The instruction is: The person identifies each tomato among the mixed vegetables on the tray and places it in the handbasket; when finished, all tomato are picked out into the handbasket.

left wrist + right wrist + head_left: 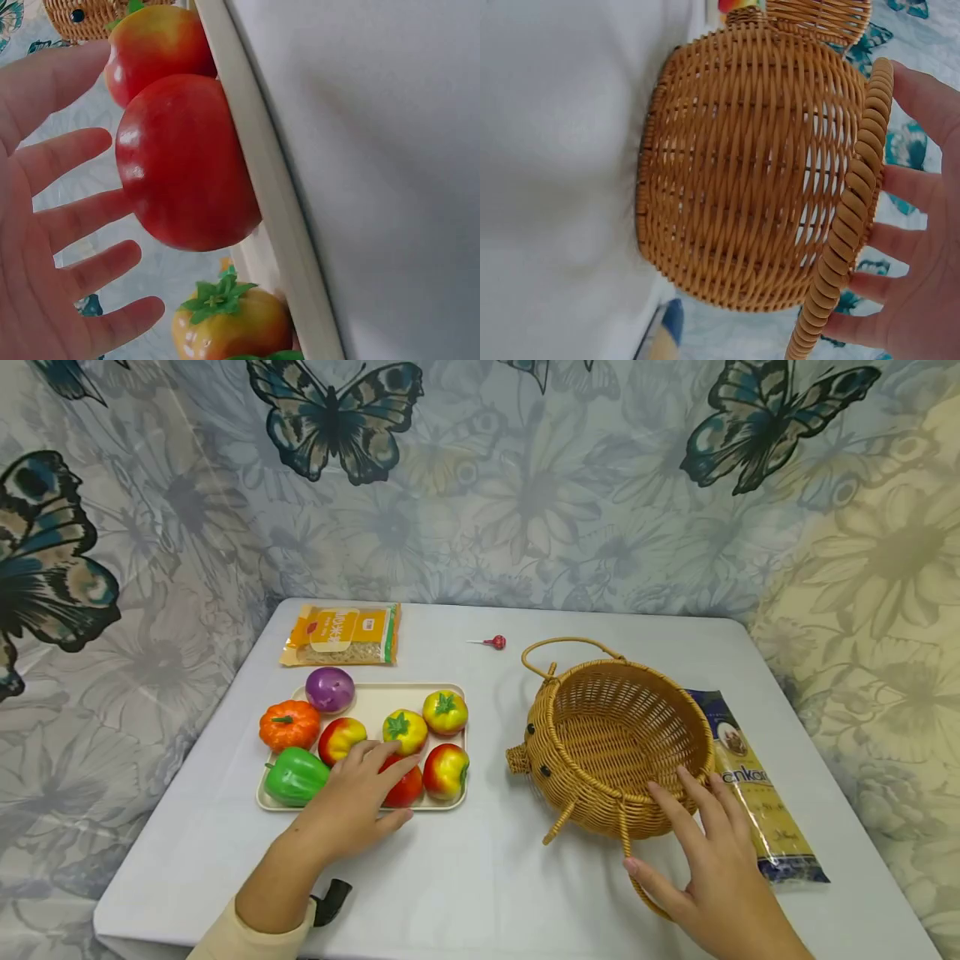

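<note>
My left hand [358, 795] reaches over the front of a cream tray [378, 696], fingers spread beside a red round fruit [184, 161]. In the left wrist view a fingertip meets or nearly meets that fruit, and the fingers are not wrapped around it. My right hand [716, 864] is at the near right side of a wicker animal-shaped basket [592, 797]. Its extended fingers reach over the rim, and the thumb lies near the lowered handle [847, 217]. The basket's visible inside holds nothing.
Red-yellow fruits [446, 772], a green pepper [297, 777], an orange pumpkin [289, 726] and a purple vegetable [330, 690] share the tray. A grain bag [341, 635] and a lollipop [495, 642] lie behind. A blue-gold packet [772, 802] lies right of the basket.
</note>
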The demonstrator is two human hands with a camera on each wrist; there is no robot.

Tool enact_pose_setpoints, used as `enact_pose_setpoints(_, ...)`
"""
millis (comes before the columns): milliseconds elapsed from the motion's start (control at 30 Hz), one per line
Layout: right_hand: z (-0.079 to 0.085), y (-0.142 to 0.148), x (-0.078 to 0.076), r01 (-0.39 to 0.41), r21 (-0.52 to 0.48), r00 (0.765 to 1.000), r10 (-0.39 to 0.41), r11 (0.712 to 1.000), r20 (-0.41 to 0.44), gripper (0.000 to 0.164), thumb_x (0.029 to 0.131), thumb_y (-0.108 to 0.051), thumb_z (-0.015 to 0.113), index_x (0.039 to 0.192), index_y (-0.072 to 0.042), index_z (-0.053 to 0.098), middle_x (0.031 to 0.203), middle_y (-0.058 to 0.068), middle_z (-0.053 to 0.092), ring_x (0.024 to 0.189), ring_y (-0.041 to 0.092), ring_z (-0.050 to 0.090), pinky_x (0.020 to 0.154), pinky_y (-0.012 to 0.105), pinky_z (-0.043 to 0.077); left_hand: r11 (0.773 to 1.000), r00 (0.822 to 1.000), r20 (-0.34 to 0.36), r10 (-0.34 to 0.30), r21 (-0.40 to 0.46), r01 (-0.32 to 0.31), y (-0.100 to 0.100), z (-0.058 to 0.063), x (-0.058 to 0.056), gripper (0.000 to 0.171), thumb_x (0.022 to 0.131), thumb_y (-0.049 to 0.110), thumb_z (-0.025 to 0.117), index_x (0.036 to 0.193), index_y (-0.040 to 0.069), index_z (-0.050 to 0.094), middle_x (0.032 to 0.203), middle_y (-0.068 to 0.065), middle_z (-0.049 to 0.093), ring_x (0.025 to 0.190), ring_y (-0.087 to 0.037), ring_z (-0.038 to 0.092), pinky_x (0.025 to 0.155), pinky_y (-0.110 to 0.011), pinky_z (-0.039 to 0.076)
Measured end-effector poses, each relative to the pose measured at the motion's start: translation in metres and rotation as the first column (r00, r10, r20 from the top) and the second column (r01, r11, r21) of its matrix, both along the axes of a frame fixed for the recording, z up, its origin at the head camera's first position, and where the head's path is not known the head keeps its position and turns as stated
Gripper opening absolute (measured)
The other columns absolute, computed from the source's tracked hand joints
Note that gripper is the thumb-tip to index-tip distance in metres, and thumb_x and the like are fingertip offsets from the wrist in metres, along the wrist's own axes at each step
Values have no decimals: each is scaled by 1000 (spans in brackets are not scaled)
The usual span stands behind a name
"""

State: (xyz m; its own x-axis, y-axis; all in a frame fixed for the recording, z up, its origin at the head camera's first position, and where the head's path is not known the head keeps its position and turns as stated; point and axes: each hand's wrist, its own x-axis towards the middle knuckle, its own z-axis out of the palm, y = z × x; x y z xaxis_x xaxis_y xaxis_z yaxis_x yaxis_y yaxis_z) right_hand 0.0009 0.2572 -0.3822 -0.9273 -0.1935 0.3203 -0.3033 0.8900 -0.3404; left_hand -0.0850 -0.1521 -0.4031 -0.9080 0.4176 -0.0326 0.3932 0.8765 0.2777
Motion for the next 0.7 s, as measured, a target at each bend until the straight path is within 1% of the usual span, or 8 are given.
enact_pose_setpoints(100,0,0,0,0,4,1000,0,1000,-12,89,70,-40,82,146,-22,39,152,21,26,143,45,8,105,74,7,1000,1000,2,-11,-13,11,1,-2,-1,66,82,45,70,142,32,44,147,-3,37,136,-32,27,110,-59,27)
enact_pose_setpoints(233,-2,0,0,6,11,1000,-6,1000,-12,89,70,-42,81,145,-21,39,153,21,25,143,46,8,106,73,7,1000,1000,8,-12,-17,13,2,-4,-2,59,84,40,69,139,30,49,146,-3,39,135,-31,29,110,-58,27)
enact_pose_setpoints(367,-4,0,0,3,0,999,-3,1000,-44,87,69,-41,82,144,-21,42,152,22,27,143,46,10,107,72,9,1000,1000,7,-11,-15,11,3,-6,-4,56,85,37,69,137,29,51,144,-4,42,133,-31,31,109,-57,29)
enact_pose_setpoints(500,-6,-1,0,-5,-22,997,3,1000,-76,82,68,-37,82,141,-22,47,151,22,30,143,47,10,108,71,9,1000,1000,-4,-12,-19,12,3,-7,-5,56,84,35,71,137,27,52,140,-4,44,130,-30,34,108,-55,33)
enact_pose_setpoints(633,-8,-2,0,-13,-27,996,11,1000,-92,78,68,-38,82,138,-21,51,147,19,38,143,47,11,111,67,9,1000,1000,4,-7,-16,7,4,-7,-5,58,83,31,73,137,26,52,139,-4,45,129,-29,36,106,-53,36)
enact_pose_setpoints(700,-8,-2,0,-18,-22,995,16,1000,-103,77,68,-40,81,137,-19,52,144,18,41,142,47,13,112,65,10,1000,1000,19,-2,-14,3,5,-7,-6,59,83,29,73,138,27,51,140,-4,44,129,-28,37,106,-52,37)
